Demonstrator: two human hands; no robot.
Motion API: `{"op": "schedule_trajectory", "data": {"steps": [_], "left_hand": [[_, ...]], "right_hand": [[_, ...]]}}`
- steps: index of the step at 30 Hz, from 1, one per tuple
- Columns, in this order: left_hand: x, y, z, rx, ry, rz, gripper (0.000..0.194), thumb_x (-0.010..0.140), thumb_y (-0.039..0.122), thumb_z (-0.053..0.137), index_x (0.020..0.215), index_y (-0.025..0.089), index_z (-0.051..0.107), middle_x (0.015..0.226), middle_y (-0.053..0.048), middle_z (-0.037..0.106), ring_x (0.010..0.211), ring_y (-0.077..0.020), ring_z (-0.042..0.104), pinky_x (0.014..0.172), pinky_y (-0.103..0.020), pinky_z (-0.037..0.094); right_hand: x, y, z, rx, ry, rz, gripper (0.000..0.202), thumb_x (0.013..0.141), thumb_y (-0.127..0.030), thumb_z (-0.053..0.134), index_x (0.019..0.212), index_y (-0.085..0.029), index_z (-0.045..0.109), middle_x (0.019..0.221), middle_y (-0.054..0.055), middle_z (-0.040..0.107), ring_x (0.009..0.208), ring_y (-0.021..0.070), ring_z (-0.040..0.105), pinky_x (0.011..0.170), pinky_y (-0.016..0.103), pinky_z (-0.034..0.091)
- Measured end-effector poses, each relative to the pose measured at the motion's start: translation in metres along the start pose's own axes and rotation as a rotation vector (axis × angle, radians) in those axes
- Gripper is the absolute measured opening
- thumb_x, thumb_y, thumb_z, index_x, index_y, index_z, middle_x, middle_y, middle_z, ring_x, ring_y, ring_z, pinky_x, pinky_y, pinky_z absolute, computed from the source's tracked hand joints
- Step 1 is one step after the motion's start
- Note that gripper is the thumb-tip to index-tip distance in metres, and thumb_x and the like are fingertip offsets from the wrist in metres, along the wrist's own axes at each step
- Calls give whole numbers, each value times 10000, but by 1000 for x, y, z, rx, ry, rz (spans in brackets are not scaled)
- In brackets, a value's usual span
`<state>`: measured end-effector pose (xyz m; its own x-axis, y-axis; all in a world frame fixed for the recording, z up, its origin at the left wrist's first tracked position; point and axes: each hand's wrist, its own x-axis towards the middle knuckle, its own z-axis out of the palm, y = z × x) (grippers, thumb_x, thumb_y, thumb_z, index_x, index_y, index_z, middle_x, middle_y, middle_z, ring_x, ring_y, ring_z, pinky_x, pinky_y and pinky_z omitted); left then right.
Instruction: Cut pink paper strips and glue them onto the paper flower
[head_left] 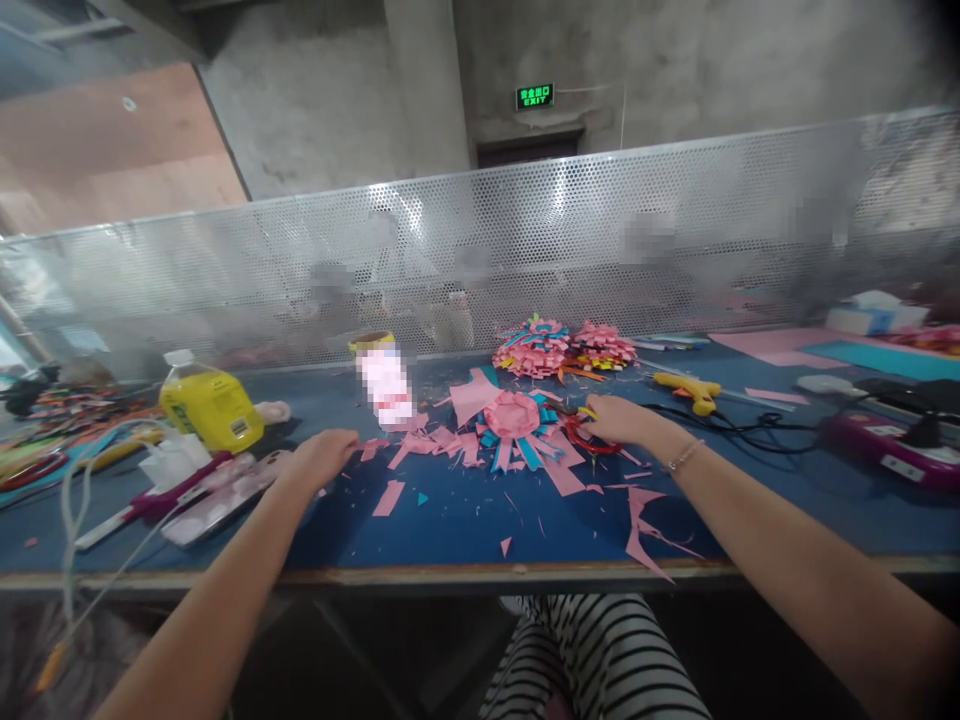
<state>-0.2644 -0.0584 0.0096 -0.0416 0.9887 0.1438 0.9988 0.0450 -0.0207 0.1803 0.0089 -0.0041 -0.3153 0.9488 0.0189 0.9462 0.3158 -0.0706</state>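
Rosette of pink and blue paper (512, 414) lies on the blue table (457, 535), between the two hands; it seems the step in hand is reaching to both sides of it, for scraps and for a tool. Going from the left, the left hand (331, 455) is at the edge of the pink scraps (442, 445); its fingers are bent, but I cannot tell whether they pinch anything. Next comes the rosette, well apart from these fingers and nearer to the right hand (606, 420). Those fingers curl down at some hand tools (576, 432); whether they grasp a handle, I cannot tell. In my judgement, the next move calls for a sure hold and for keeping the paper strips uncrushed.
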Motion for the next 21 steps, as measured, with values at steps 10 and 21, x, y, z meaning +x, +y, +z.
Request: {"op": "schedule_trajectory", "data": {"steps": [10,21], "left_hand": [[-5,71,-51,-476,574,59,212,667,391,570,699,198,653,584,-14,569,595,-144,523,599,-267,396],[53,192,-61,-2001,14,7,14,630,107,596,639,102,606,627,-65,654,631,-119,621,618,-209,482]], "right_hand": [[6,4,3,19,86,-3,386,772,-433,398,810,-112,608,836,148,647,754,216,589,525,250,292],[10,8,-1,224,172,-9,232,706,-250,470,812,-138,643,845,82,667,760,164,588,585,207,351]]}}
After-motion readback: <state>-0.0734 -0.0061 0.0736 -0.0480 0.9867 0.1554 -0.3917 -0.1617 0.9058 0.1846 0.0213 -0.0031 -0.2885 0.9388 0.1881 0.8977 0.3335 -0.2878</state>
